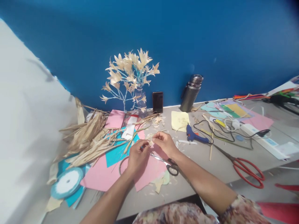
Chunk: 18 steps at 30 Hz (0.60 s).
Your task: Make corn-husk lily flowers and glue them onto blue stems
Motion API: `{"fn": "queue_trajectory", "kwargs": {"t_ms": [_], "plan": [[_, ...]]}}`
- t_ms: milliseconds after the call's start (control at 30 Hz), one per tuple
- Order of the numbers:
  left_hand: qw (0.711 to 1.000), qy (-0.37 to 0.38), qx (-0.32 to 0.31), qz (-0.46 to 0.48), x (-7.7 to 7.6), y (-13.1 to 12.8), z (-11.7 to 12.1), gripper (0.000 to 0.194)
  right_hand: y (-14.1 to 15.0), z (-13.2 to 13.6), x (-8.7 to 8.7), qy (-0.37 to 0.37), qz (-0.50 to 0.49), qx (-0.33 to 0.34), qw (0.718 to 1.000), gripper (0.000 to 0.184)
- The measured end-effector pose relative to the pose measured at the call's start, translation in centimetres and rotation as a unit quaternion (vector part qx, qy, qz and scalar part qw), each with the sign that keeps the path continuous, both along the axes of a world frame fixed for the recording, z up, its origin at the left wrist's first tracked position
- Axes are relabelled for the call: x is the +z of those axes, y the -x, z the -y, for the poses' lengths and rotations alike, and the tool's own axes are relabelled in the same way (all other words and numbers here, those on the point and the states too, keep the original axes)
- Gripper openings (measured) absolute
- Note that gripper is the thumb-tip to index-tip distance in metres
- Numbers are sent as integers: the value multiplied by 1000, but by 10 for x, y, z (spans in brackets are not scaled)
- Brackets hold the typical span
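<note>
One scrap [151, 143] is pinched by left hand [139, 154] and right hand [165, 144]; bare table [199, 155] separates right forearm [202, 179] from red scissors [249, 171].

Well behind the bare fingers [161, 135], a mottled cream, pink and maroon garment [173, 214] is worn, its right sleeve [243, 212] matching.

a grey surface [218, 165] bears dried husks [85, 137] at left, pink paper [100, 177] nearer the middle, a phone [157, 102] and a flask [190, 96] upright along the far side, yellow paper [180, 120] before them, and, rightward, a blue glue gun [196, 137], red-handled scissors [235, 160] and a white power strip [263, 140].
</note>
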<state>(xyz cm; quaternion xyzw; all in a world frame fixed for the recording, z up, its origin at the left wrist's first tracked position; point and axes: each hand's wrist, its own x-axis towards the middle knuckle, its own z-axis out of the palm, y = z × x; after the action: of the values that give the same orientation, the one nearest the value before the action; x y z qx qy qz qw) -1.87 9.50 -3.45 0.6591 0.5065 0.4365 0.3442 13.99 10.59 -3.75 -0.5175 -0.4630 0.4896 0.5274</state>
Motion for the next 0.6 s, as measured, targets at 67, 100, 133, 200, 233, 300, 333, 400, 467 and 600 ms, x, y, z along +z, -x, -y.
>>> {"fn": "queue_trajectory", "kwargs": {"t_ms": [67,100,133,200,233,300,333,400,467,600], "plan": [[1000,1,1,6,2,0,1,13,1,1,0,-3,-2,4,1000,13],[1000,4,1,8,2,0,1,14,1,2,-1,-5,-4,5,1000,13],[1000,6,2,8,3,0,2,15,1,2,-1,-8,-6,4,1000,14],[1000,9,10,8,2,1,1,13,-1,1,-3,-16,-13,-9,1000,18],[1000,13,17,12,2,1,1,12,-3,-1,-3,-21,-18,-22,999,20],[998,30,32,36,1,3,-2,11,-11,-7,-2,-36,-31,-64,997,25],[997,45,40,58,0,4,-3,11,-17,-11,0,-46,-39,-90,994,26],[990,76,55,106,-1,5,-7,9,-33,-19,8,-64,-57,-142,986,26],[984,96,61,141,-1,6,-11,8,-53,-23,22,-82,-79,-184,976,25],[979,89,66,169,6,13,-20,9,-87,-22,53,-133,-104,-226,959,29]]}}
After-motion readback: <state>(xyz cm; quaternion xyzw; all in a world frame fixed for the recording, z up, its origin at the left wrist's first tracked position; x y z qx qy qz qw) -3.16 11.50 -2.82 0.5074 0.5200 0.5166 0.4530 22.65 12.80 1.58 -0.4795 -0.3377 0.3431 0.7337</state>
